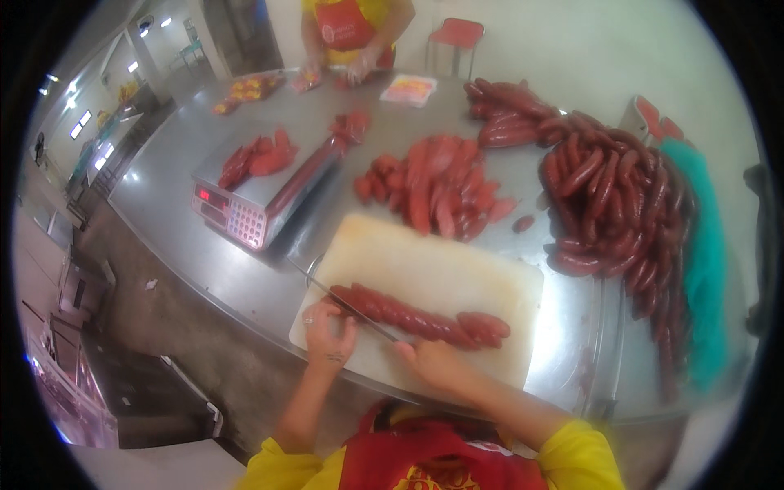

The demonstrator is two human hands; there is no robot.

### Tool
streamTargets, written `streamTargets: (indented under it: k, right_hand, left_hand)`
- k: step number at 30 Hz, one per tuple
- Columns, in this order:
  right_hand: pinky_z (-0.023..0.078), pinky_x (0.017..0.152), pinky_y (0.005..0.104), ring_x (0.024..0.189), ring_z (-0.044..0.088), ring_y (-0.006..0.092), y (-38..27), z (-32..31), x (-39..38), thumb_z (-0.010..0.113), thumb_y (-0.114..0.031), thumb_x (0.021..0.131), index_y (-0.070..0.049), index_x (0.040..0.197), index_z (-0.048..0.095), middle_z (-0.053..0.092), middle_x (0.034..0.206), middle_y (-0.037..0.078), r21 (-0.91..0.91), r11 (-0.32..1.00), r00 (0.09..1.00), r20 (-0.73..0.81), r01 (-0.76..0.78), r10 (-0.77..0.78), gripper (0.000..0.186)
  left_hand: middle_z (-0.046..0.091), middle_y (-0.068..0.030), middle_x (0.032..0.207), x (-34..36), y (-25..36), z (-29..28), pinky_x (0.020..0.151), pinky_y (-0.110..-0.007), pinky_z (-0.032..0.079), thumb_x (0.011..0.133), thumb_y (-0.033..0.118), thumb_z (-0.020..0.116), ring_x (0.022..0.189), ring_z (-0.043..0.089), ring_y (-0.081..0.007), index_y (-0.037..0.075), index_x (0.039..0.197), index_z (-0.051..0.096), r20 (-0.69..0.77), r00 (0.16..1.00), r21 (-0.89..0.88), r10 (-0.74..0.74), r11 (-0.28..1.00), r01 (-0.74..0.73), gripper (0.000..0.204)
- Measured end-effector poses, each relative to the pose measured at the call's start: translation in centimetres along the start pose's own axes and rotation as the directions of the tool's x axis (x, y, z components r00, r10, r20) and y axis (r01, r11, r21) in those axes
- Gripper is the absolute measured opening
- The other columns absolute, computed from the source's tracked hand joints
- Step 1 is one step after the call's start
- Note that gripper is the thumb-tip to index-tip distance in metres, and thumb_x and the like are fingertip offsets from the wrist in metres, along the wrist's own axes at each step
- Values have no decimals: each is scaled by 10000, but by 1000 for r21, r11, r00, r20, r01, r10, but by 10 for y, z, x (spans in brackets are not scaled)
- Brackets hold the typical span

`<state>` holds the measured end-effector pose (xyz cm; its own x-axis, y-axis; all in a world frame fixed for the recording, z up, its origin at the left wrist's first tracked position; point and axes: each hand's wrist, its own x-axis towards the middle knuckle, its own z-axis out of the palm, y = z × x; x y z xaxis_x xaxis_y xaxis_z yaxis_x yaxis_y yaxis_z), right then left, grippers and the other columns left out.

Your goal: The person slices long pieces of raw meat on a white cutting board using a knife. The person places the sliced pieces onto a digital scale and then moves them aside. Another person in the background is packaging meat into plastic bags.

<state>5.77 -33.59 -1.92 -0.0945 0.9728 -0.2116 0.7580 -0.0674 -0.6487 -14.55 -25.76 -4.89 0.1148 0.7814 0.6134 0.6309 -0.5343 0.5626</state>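
Note:
A row of dark red sausages (392, 313) lies side by side on a white cutting board (433, 245). Closed round the handle of a long knife (359, 313) is my right hand (433, 361), at the near side of the row. The blade slants up and left past the row's left end, its tip beyond the board's edge. My left hand (331, 333) rests at the board's near left, close beside the blade and the leftmost sausage. Its thumb stands apart from the bent fingers, and no held thing shows between them.
Cut sausage pieces (441, 180) lie beyond the board; a large sausage heap (608, 188) is at right beside a green cloth (694, 261). Left stands a scale (237, 214) bearing sausage pieces (257, 155). Across the steel table (163, 171), a co-worker's gloved hands (359, 65) handle packs.

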Motion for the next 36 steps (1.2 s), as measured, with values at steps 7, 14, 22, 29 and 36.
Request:
streamTargets:
  k: [7, 14, 22, 29, 36]
  right_hand:
    - [365, 361, 282, 384, 470, 145, 85, -74, -150, 349, -610, 953, -8, 772, 555, 509, 534, 64, 480, 648, 795, 482, -591, 368, 661]
    - [343, 324, 290, 341, 412, 163, 117, -61, -238, 330, -639, 942, -3, 791, 557, 482, 495, 85, 793, 157, 726, 433, -589, 535, 692]
    - [362, 336, 271, 347, 428, 146, 98, -63, -218, 330, -628, 951, -5, 799, 550, 490, 503, 74, 688, 239, 708, 551, -685, 441, 678]
    - [369, 336, 270, 353, 454, 139, 63, -95, -120, 327, -599, 960, 7, 766, 537, 491, 511, 62, 652, 543, 844, 334, -529, 420, 671]
    - [376, 340, 290, 365, 465, 136, 27, -152, -35, 356, -560, 968, -4, 771, 537, 500, 529, 59, 714, 614, 849, -53, -336, 526, 618]
  left_hand:
    - [613, -210, 996, 26, -2, 36, 875, -436, 444, 929, 160, 515, 956, 569, -379, -30, 1023, 601, 45, 977, -28, -208, 977, 210, 229]
    - [601, -217, 1165, 37, 75, 116, 945, -377, 435, 964, 257, 501, 1087, 567, -349, -28, 1095, 620, 361, 926, -353, 110, 935, 26, 335]
    - [247, -354, 1421, -27, 152, 92, 1053, -478, 332, 703, 384, 809, 1324, 309, -437, -59, 1362, 319, 295, 952, -52, -80, 994, 99, 933]
    - [316, -289, 1426, 43, 116, 137, 1076, -464, 294, 683, 371, 830, 1306, 346, -416, -46, 1296, 413, 103, 994, -363, -43, 929, 78, 851]
    - [326, -309, 1418, 184, 81, 178, 1091, -452, 280, 778, 361, 750, 1314, 339, -418, -53, 1312, 406, -1, 1000, -453, 31, 891, -28, 758]
